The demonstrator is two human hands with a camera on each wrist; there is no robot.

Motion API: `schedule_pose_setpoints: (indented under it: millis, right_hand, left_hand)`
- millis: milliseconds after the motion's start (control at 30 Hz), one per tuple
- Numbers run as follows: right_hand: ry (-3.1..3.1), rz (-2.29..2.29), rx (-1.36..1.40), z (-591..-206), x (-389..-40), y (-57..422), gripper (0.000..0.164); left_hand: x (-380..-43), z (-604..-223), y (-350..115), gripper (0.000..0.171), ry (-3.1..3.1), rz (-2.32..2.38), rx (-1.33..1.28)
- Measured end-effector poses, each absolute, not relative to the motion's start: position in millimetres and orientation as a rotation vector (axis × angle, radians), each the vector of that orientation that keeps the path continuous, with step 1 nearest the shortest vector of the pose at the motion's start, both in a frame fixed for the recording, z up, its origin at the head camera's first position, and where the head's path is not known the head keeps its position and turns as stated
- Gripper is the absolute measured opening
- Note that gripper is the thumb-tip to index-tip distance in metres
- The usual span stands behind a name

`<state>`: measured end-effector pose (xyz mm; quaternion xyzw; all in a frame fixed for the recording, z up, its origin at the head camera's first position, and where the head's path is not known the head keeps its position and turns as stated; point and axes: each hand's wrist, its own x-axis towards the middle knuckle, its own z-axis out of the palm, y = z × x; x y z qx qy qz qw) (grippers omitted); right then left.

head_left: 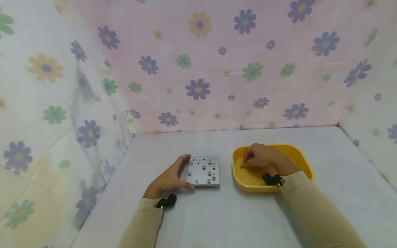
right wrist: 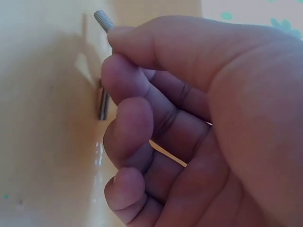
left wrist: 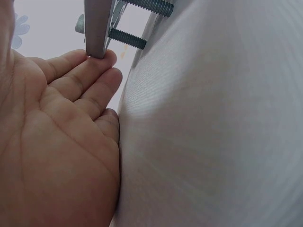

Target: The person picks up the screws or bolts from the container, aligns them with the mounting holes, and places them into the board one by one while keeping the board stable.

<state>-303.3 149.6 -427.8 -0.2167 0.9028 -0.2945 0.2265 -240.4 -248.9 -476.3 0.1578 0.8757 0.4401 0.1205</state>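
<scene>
A square silver metal plate [head_left: 198, 175] carries several socket-head screws. Below it, threaded screw shanks [left wrist: 128, 39] stick out in the left wrist view. My left hand [head_left: 171, 176] grips the plate at its left side, thumb at the near edge and fingers at the far corner. Inside the yellow tray [head_left: 240, 177], my right hand [head_left: 261, 156] pinches a small screw between thumb and forefinger. The threaded end of that screw [right wrist: 102, 20] shows past the thumb; its other end is hidden. Another threaded piece [right wrist: 103, 106] appears behind the fingers, partly covered.
The tray stands right of the plate on a white-covered table [head_left: 198, 220]. Flower-patterned cloth [head_left: 217, 69] hangs behind the table and along both sides. A small black device [head_left: 167, 201] sits at the left wrist, and a similar black device [head_left: 271, 179] at the right.
</scene>
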Motion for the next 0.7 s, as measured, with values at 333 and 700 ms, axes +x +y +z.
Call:
schedule_pose_setpoints:
  millis: [333,700]
  right_hand:
    - [2.541,-0.856,-0.623,-415.9,-298.0,142.6,0.008]
    - [2.599,-0.988,-0.634,-405.8,-292.6,150.7,0.011]
  left_hand:
    - [-237.3,-473.7,-253.0,0.129,2.554,1.293,0.441]
    - [-242.1,-477.3,-248.8,0.131,2.551,1.29,0.459]
